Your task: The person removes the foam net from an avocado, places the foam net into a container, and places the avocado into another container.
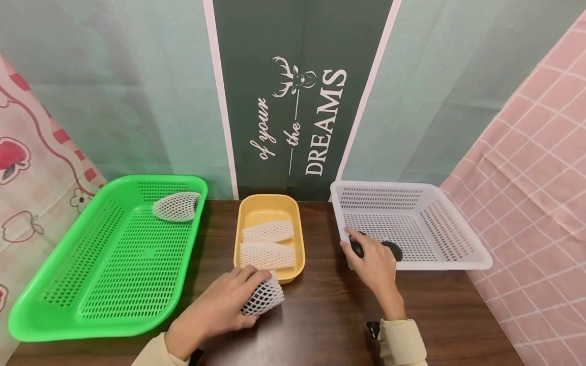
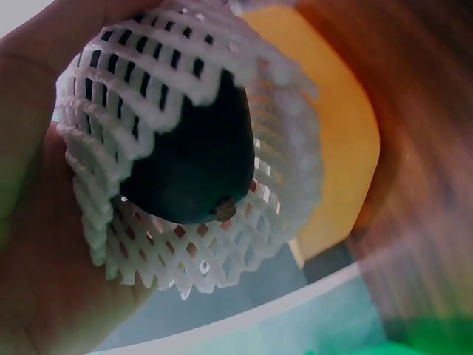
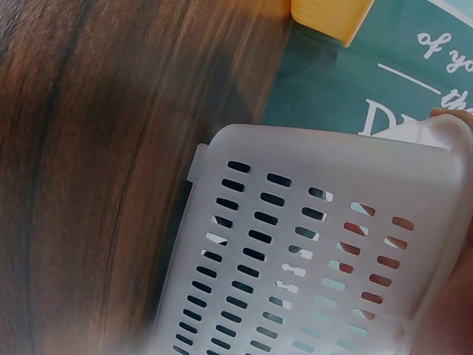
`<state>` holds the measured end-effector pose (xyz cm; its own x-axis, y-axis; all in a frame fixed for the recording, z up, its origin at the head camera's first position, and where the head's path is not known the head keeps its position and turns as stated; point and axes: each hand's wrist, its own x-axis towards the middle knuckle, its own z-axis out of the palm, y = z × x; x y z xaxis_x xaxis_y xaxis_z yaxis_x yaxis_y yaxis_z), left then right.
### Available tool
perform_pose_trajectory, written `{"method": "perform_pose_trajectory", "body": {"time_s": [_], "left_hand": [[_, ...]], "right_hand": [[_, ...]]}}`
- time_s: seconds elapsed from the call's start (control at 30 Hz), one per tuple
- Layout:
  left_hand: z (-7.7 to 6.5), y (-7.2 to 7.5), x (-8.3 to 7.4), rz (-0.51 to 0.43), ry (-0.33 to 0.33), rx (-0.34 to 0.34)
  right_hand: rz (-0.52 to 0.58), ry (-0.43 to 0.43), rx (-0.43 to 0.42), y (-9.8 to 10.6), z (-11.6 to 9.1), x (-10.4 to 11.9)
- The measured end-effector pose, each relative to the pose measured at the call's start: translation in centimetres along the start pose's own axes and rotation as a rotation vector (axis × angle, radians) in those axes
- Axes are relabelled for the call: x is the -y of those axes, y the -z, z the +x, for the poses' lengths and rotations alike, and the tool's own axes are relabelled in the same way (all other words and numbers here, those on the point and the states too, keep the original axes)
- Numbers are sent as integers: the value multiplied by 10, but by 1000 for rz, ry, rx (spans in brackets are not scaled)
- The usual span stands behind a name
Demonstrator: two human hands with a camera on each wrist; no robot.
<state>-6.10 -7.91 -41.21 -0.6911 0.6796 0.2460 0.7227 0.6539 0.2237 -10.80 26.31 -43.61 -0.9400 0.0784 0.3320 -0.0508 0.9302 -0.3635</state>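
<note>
At the front of the yellow tray, my left hand (image 1: pixel 229 300) grips a white foam net sleeve (image 1: pixel 264 296). Inside it sits a dark avocado (image 2: pixel 196 166), its brown stem end showing at the sleeve's opening in the left wrist view. My right hand (image 1: pixel 376 262) reaches over the left wall of the white basket (image 1: pixel 458 264), thumb and fingers around a dark avocado (image 1: pixel 356 247). More dark skin shows beyond the hand; whether it is a second avocado I cannot tell. The right wrist view has mostly the basket's slotted wall (image 3: pixel 259 244).
Two foam net sleeves (image 1: pixel 267 255) lie in the yellow tray (image 1: pixel 300 244). To the left, a large green basket (image 1: pixel 110 330) contains one netted sleeve (image 1: pixel 176 206), its contents hard to make out. A green curtain (image 1: pixel 284 30) hangs behind the brown table (image 1: pixel 320 325).
</note>
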Motion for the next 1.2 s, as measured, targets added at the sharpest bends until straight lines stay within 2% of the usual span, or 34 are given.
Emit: {"method": "perform_pose_trajectory", "body": {"time_s": [0.13, 0.33, 0.6, 0.9, 1.03, 1.2], "left_hand": [[2, -9, -4, 4, -35, -22], [2, -16, -12, 12, -52, -30], [2, -29, -21, -56, -59, 30], [5, -55, -22, -48, -55, 80], [5, -63, -22, -61, -49, 77], [6, -64, -22, -64, -45, 64]], "right_hand": [[2, 1, 0, 0, 0, 0], [2, 1, -7, 0, 0, 0], [6, 5, -15, -1, 0, 0], [5, -9, 1, -2, 0, 0], [5, -10, 2, -2, 0, 1], [3, -7, 2, -1, 0, 1]]}}
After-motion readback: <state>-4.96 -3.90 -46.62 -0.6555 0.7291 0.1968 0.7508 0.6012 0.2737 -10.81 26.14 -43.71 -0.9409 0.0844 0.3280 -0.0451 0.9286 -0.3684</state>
